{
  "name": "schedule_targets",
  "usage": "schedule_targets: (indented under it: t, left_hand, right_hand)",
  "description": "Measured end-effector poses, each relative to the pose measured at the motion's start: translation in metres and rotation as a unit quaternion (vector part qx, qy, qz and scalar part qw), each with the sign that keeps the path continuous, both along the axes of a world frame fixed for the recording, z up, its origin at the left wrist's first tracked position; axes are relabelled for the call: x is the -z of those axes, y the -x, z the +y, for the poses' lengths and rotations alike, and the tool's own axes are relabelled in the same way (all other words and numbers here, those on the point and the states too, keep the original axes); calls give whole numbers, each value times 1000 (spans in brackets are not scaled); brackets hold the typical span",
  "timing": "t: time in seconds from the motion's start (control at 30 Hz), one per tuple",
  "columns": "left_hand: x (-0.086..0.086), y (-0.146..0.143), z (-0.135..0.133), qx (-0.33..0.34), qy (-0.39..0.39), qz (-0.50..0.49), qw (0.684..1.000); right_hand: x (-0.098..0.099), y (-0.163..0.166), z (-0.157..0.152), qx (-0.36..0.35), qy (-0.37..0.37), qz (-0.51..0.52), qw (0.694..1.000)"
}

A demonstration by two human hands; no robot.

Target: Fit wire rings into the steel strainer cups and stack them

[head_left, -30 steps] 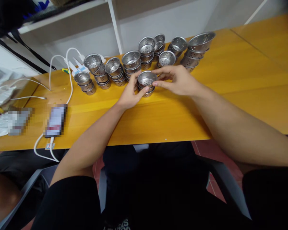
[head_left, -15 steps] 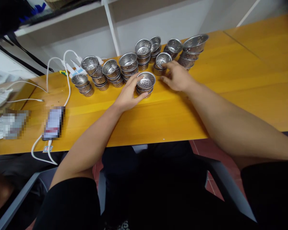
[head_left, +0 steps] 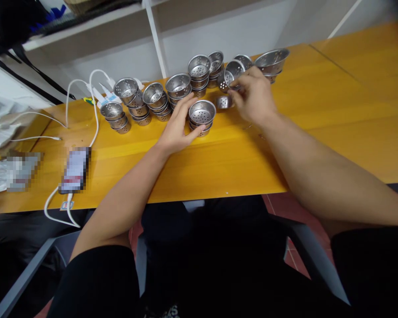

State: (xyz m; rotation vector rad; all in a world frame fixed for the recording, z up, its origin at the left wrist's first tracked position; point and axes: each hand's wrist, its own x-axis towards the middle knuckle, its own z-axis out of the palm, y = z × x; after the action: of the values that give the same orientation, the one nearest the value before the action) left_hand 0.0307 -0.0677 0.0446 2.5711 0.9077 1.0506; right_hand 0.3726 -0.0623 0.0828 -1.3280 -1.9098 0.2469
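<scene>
My right hand (head_left: 254, 95) pinches a small perforated metal cup (head_left: 234, 73), tilted and raised off the table. Just below it, another perforated cup (head_left: 223, 102) stands on the tabletop, partly hidden by my fingers. My left hand (head_left: 177, 128) curves around the left side of a short stack of perforated cups (head_left: 202, 115), with the thumb at the front and the fingers by the rim. That stack is upright on the table.
More stacks of perforated cups stand in a row behind, from the left stack (head_left: 114, 117) to the leaning right stack (head_left: 272, 64). A phone (head_left: 74, 170) with a white cable (head_left: 96, 115) lies left on the wooden table (head_left: 192, 176). A white shelf (head_left: 155, 39) rises behind.
My right hand has lifted the upper cup off the one below, moving it up and to the right and tilting it. The left hand stays at its stack.
</scene>
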Motion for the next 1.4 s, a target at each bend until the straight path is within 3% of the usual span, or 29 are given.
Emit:
schedule_targets:
  t: [0.37,0.57,0.73,0.83,0.93,1.13,1.4]
  left_hand:
    - [6,3,5,18,16,9,1000]
    - [7,-1,3,-3,6,-12,1000]
    - [11,-4,7,-9,-30,-49,998]
    - [15,-2,18,6,-73,-62,995]
    - [15,2,26,18,-93,-53,994]
    - [6,5,20,20,-121,-56,991]
    - [3,4,13,48,-118,-48,991]
  right_hand:
    - [7,1,0,-31,17,51,998]
    - [-14,11,-24,-39,-2,113,993]
    - [-32,28,-55,-181,-38,91,979]
    - [-28,39,-60,-271,-74,68,957]
    - [-22,44,-57,-311,-84,81,943]
    - [-28,38,-57,-268,-107,88,953]
    - [-35,33,-57,-270,-58,93,957]
